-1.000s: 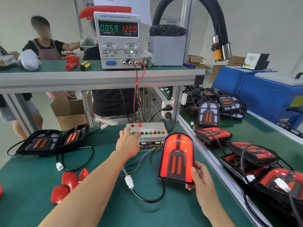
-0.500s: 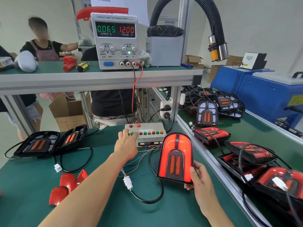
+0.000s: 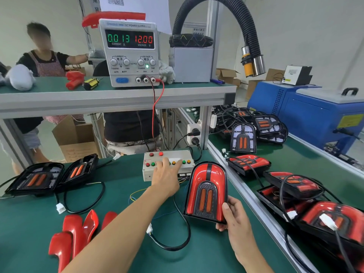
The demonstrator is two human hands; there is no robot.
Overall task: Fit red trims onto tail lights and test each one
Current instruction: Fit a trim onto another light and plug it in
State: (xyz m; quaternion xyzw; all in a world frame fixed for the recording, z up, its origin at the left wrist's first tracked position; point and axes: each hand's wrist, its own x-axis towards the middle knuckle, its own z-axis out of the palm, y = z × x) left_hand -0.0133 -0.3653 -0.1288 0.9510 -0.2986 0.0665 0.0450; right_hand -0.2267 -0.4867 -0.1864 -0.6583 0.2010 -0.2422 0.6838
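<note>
Clearly the green bench (image 3: 122, 253) is the largest thing in view, running from the near edge to the far shelf, where a power supply (image 3: 130, 54) shows 0.013 and 12.00. Right of it, across a metal rail, a second bench carries a row of finished tail lights (image 3: 248, 164) with their cables. On the far left lie two bare black housings (image 3: 53, 176), with no trims on them yet. Near left sits a pile of loose red trims (image 3: 76, 231).

Smaller again, the tail light (image 3: 206, 192) under test stands almost upright on its lower edge, near right of centre, its red trim already on; its face looks unlit. The right hand (image 3: 234, 221) holds it at the lower right corner, thumb on the front face and fingers curled behind. The left hand (image 3: 167, 180) reaches to the far button box (image 3: 167, 164), fingers stretched flat over the row of coloured buttons and gripping nothing; which button is pressed cannot be told.

The lamp looks like a light, stiff plastic shell with a glossy lens that likely scratches and slips easily. Taking hold at the black rim, as now, seems best, while minding the trailing black cable (image 3: 177, 239) and its white plug (image 3: 149, 229).
</note>
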